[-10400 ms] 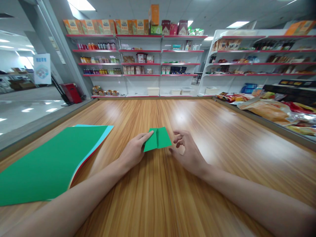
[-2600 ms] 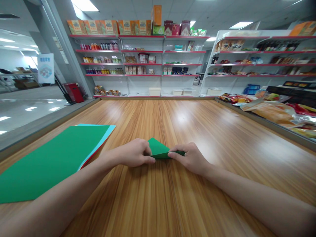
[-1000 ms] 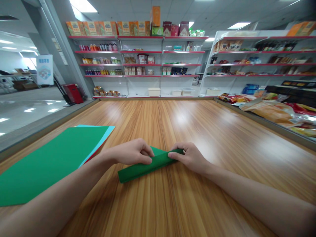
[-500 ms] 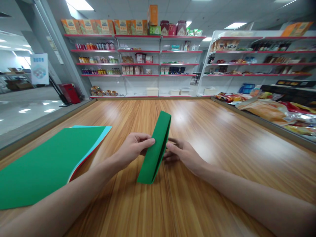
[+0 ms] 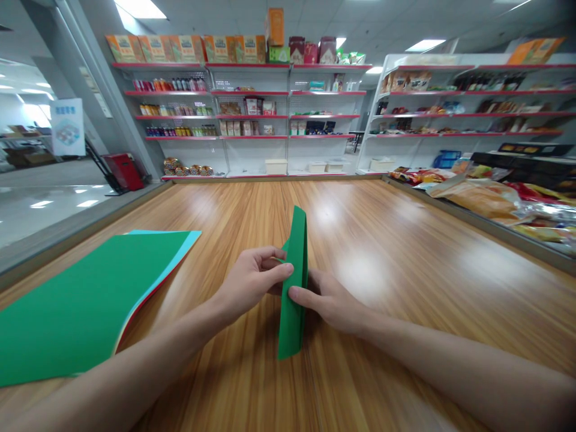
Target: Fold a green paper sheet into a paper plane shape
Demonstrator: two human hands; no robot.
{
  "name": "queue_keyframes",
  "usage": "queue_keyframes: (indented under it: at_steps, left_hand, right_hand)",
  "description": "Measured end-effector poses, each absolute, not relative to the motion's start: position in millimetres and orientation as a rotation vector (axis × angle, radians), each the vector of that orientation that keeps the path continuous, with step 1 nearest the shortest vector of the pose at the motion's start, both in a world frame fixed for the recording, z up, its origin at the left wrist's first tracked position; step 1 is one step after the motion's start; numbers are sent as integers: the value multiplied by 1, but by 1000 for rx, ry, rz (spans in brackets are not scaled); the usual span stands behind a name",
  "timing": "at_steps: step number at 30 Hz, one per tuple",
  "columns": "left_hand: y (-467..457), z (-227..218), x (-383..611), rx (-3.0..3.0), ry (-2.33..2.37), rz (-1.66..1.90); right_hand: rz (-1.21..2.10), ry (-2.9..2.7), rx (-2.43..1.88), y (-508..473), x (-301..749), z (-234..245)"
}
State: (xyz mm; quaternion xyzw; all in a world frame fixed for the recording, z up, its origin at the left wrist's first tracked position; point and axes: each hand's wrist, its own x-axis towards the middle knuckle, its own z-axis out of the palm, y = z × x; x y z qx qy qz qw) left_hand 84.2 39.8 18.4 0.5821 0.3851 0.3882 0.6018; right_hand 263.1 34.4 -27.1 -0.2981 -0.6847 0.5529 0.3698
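A folded strip of green paper (image 5: 293, 324) stands tilted above the wooden table, between both hands. My left hand (image 5: 256, 276) pinches it from the left, thumb on the near face and fingers behind, where a green flap sticks out. From the right, my right hand (image 5: 330, 300) grips the same strip, its thumb pressed on the near face and its other fingers mostly hidden behind the paper. To the left lies a stack of coloured sheets (image 5: 90, 300), green on top, with light blue and red edges showing under it.
The wooden table (image 5: 405, 282) has a raised rim. Packaged snacks (image 5: 486, 201) lie beyond its right edge. Shelves of boxes and bottles (image 5: 252, 137) stand behind the far edge. A red case (image 5: 123, 172) sits on the floor at left.
The green strip has turned more upright and come slightly nearer, and a flap now shows on its left. My right thumb has moved from its right edge onto the near face.
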Motion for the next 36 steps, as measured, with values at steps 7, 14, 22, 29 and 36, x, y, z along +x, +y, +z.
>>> queue_keyframes:
  at_steps: [7, 14, 22, 29, 36]
  left_hand:
    - [33, 14, 91, 1696, 1101, 1013]
    - [41, 9, 88, 1544, 1014, 989]
    - [46, 13, 85, 1855, 1101, 912]
    - [49, 3, 79, 2039, 1297, 866]
    - [44, -16, 87, 1937, 1132, 1079]
  right_hand:
    - [1308, -1833, -882, 30, 262, -25]
    - [1238, -1897, -914, 32, 261, -28]
    - [1297, -1891, -887, 30, 261, -27]
    - [1353, -1898, -829, 28, 262, -27]
    - [1323, -1912, -876, 30, 263, -29]
